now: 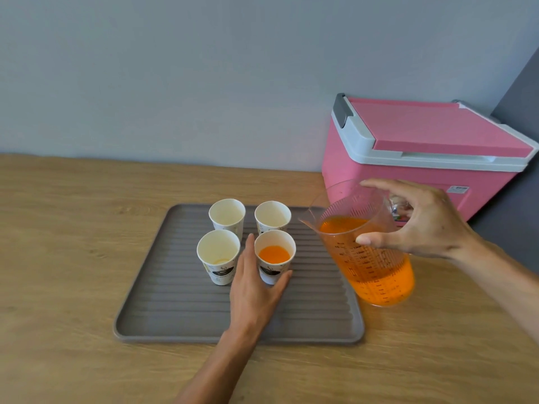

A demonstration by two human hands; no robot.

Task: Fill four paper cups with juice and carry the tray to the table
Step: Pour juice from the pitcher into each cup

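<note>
Several white paper cups stand on a grey ribbed tray (175, 316). The near right cup (274, 255) holds orange juice. The near left cup (218, 255) and the two far cups (227, 214) (272, 214) look empty. My left hand (256, 290) cups the base of the juice-filled cup, fingers and thumb on either side. My right hand (420, 220) grips a clear measuring jug (370, 258) of orange juice, held upright just right of the tray, its spout pointing at the cups.
A pink cooler box (423, 153) with a grey-white lid stands behind the jug at the back right, against the wall. The tray lies on a wooden counter (58, 258), with a dark surface at the far right.
</note>
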